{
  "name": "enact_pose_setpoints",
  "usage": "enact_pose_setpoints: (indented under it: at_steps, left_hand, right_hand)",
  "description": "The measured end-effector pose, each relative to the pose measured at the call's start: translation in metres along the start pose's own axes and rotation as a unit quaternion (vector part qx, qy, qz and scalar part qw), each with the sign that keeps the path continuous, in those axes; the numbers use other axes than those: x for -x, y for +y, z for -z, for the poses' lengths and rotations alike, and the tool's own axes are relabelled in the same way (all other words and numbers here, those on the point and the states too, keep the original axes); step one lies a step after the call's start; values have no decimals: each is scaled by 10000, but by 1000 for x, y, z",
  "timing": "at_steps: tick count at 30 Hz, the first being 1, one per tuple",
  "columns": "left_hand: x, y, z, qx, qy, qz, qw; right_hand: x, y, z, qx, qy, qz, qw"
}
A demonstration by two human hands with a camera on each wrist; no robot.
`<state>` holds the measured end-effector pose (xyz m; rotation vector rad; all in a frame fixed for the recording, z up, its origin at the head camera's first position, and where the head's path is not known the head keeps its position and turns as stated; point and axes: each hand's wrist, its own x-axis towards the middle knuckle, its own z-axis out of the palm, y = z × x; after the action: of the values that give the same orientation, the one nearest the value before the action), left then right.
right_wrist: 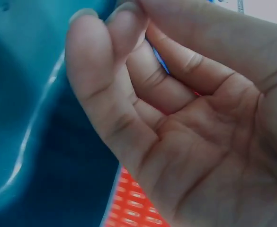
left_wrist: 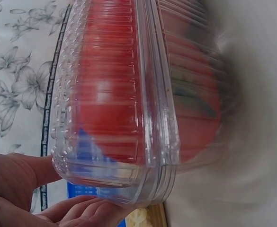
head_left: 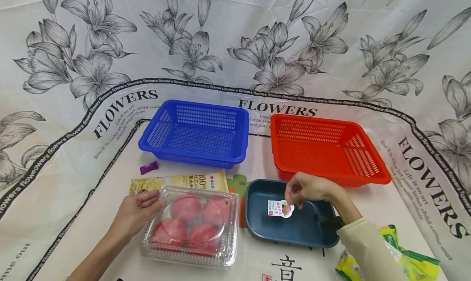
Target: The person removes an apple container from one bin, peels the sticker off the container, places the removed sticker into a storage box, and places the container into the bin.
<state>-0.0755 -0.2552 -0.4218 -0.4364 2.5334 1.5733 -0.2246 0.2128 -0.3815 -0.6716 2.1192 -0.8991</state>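
A clear plastic clamshell box [head_left: 229, 228] holds several round red fruits [head_left: 185, 207]. My left hand [head_left: 137, 211] is at its upper left corner; in the left wrist view the thumb and loosely bent fingers [left_wrist: 88, 213] lie along the box wall [left_wrist: 157, 94]. Over the dark blue tray [head_left: 294, 236], my right hand [head_left: 309, 189] pinches a small white label [head_left: 276, 208] printed with peaches and red characters. Up close, the right thumb and index finger [right_wrist: 88, 61] meet at their tips, while the label is hidden there.
Behind stand a blue basket [head_left: 198, 158] and a red basket [head_left: 324, 172]. A yellow food packet [head_left: 198, 180] lies behind the box, with a small purple wrapped piece [head_left: 149, 167] beyond it. Green and yellow packets [head_left: 416, 260] lie beside the right forearm.
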Motion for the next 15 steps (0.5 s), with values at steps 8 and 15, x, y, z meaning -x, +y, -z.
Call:
enact_pose_setpoints:
  at_steps: [8,15]
  left_hand:
    - [0,-2,-1,-25,10,6,10000]
    - [1,-2,-1,-4,-28,32,10000]
  right_hand:
    - [-13,18,-15,189,24,-305,9994]
    - [-18,24,-23,487,209,-640,9965]
